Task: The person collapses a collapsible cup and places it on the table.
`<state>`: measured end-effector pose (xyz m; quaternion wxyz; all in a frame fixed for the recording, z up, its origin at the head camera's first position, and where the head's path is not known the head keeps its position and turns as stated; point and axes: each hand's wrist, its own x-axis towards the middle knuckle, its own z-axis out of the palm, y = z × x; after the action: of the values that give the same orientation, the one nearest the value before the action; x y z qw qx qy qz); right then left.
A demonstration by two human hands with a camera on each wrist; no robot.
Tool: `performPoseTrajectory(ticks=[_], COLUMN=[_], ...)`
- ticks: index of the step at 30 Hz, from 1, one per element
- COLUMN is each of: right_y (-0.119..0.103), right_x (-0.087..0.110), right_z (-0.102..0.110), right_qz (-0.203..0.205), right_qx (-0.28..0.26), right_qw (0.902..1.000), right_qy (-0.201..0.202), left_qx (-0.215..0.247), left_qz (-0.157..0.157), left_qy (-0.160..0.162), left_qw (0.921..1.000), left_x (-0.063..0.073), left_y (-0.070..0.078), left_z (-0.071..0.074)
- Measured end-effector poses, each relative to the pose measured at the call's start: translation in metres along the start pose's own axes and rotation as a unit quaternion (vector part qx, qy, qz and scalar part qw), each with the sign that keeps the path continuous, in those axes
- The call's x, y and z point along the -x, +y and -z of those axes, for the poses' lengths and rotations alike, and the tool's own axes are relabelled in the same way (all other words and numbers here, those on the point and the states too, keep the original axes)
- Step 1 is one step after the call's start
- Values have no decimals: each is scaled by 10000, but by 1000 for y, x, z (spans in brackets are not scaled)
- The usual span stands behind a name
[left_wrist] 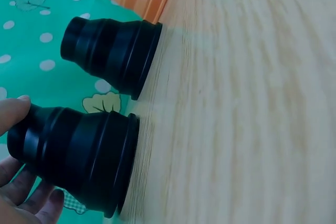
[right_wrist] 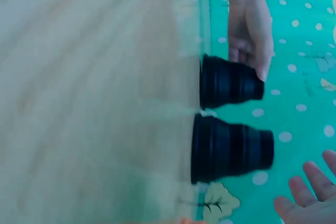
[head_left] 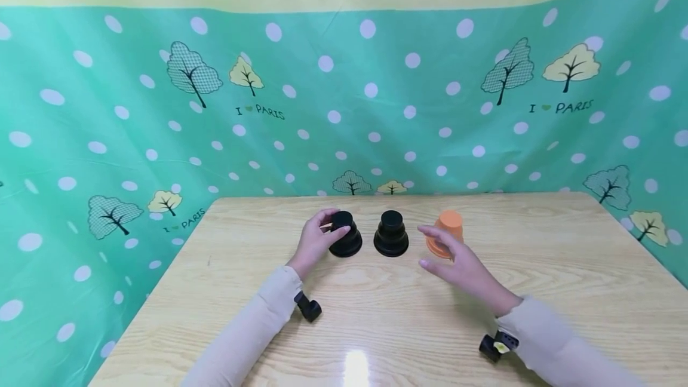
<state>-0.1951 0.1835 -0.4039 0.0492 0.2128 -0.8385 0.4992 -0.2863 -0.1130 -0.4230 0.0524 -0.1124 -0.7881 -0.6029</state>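
Note:
Three stepped cups stand upside down in a row on the wooden table. My left hand (head_left: 316, 237) holds the left black cup (left_wrist: 79, 150) near its narrow top, thumb on one side and fingers on the other. Beside it stands the middle black cup (head_left: 391, 237), touched by neither hand. The orange cup (head_left: 451, 223) is at the right end, partly hidden behind my right hand (head_left: 457, 261). That hand's fingers are spread and hold nothing. In the right wrist view its fingers (right_wrist: 315, 182) are apart from the black cups, and only a sliver of orange shows at the bottom edge.
The light wooden table (head_left: 371, 309) runs back to a green dotted curtain (head_left: 344, 100) printed with trees. A small black camera (head_left: 309, 307) is strapped to the left wrist and another camera (head_left: 491, 346) to the right.

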Motion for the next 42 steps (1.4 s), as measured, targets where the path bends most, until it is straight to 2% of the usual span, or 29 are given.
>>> performPoseTrajectory(ticks=[4, 8, 17, 26, 29, 35, 42], right_y=[4, 8, 2, 3, 3, 5, 7], right_x=[-3, -7, -15, -26, -28, -30, -31], right_z=[-11, -21, -31, -32, -31, -29, -27], right_qz=[55, 59, -423, -534, -553, -644, -773], right_qx=[-469, -674, -864, -981, -1023, -913, -793], right_qw=[9988, 9973, 9939, 9920, 9918, 9926, 9928], right_qy=[-138, -289, -547, -581, -530, -484, -448], left_qx=[-39, -58, 123, 145, 90, -60, 153], left_qz=[-79, -99, -70, -890, -1040, -1149, -1621], left_qy=[-19, -106, -469, -1082, -1200, -1359, -1570], left_qw=[10000, 9999, 9988, 9900, 9873, 9840, 9741], left_x=[2, 6, 21, 35, 40, 49, 54], left_y=[6, 12, 34, 50, 52, 55, 57], left_z=[-1, -4, -11, -23, -26, -28, -31])
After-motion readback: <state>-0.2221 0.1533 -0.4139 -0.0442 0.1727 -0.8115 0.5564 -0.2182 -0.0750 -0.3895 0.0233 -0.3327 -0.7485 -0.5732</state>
